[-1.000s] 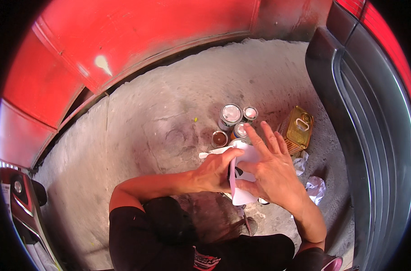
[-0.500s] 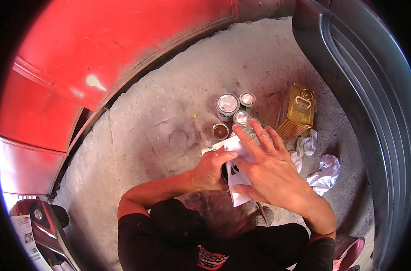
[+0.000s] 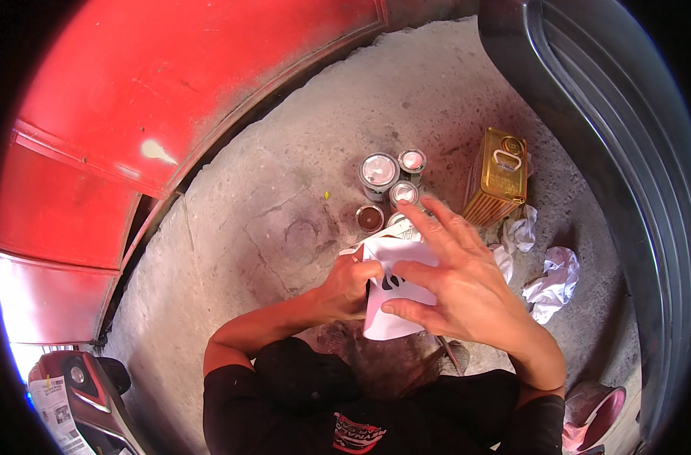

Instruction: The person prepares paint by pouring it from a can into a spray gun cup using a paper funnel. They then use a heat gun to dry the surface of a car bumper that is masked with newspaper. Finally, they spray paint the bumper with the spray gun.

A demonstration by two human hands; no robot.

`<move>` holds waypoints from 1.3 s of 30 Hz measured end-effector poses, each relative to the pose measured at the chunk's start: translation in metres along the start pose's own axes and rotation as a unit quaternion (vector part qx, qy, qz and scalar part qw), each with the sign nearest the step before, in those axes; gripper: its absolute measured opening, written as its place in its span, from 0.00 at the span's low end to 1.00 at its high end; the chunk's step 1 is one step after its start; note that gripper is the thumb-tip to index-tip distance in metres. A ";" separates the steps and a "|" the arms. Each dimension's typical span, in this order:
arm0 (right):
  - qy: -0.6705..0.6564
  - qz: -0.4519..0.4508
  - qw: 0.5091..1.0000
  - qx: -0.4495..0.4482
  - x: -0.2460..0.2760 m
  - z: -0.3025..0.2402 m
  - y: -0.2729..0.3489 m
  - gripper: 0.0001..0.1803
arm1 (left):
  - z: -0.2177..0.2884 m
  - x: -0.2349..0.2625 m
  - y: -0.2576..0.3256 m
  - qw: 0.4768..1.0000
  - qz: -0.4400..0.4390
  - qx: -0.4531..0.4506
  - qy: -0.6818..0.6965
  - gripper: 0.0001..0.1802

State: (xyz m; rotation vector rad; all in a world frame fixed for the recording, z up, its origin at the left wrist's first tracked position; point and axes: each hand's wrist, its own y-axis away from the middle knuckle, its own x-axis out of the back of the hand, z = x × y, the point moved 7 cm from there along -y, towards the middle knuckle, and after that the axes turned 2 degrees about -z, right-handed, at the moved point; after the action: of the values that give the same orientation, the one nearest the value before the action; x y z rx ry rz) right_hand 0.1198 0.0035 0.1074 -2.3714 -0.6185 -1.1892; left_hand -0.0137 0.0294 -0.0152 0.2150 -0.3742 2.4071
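Observation:
A white sheet of paper [image 3: 395,324] with black marks is pinched along its left edge by my left hand [image 3: 344,287], thumb on top and fingers curled. What else the left hand holds beneath the paper is hidden. My right hand [image 3: 471,292] has its fingers spread over the sheet's right side, thumb and index finger against or just above it. A pale flat strip [image 3: 353,249] shows at the paper's upper left corner. Just beyond stand several round cans, among them a large lidded can [image 3: 379,170], a small lidded can [image 3: 411,161] and a can with brown contents [image 3: 370,218].
A gold rectangular tin [image 3: 503,174] with a handle stands at the right, crumpled white paper [image 3: 554,280] near it. A black moulded panel [image 3: 596,136] curves along the right. Red panels [image 3: 171,83] fill the upper left. A reddish cup-like container [image 3: 596,417] lies lower right.
The paper has swung flatter and spread out to the left, covering the dark thing by my left hand. My left thumb has bent down onto its edge. The right hand stays spread over it.

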 end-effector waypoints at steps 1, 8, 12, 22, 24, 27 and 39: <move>-0.013 0.001 1.000 -0.001 0.005 0.001 0.004 0.18 | 0.002 -0.001 0.001 1.000 -0.008 -0.006 -0.019 0.34; 0.173 0.042 0.979 0.094 -0.008 -0.011 0.003 0.15 | 0.024 -0.006 -0.004 0.989 -0.035 -0.032 -0.138 0.56; 0.180 0.049 0.972 0.143 -0.023 -0.016 -0.002 0.19 | 0.026 -0.003 -0.002 0.977 0.004 -0.111 -0.184 0.60; 0.110 0.017 0.992 0.056 -0.020 -0.010 -0.003 0.28 | -0.048 -0.010 0.008 0.995 -0.015 0.058 0.083 0.35; 0.115 -0.004 0.993 0.041 -0.021 -0.010 -0.002 0.27 | -0.056 -0.011 0.011 0.989 -0.009 0.097 0.114 0.35; 0.132 -0.014 0.991 0.030 -0.021 -0.011 -0.003 0.25 | -0.051 -0.009 0.009 0.988 -0.011 0.100 0.113 0.34; 0.115 -0.004 0.993 0.032 -0.014 -0.013 0.002 0.38 | 0.004 -0.007 -0.004 0.992 -0.073 0.097 0.034 0.28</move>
State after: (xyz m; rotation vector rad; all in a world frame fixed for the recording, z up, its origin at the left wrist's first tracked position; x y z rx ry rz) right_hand 0.1054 -0.0076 0.1031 -2.1400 -0.5803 -1.4001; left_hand -0.0059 0.0272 -0.0124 0.2368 -0.0890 2.2987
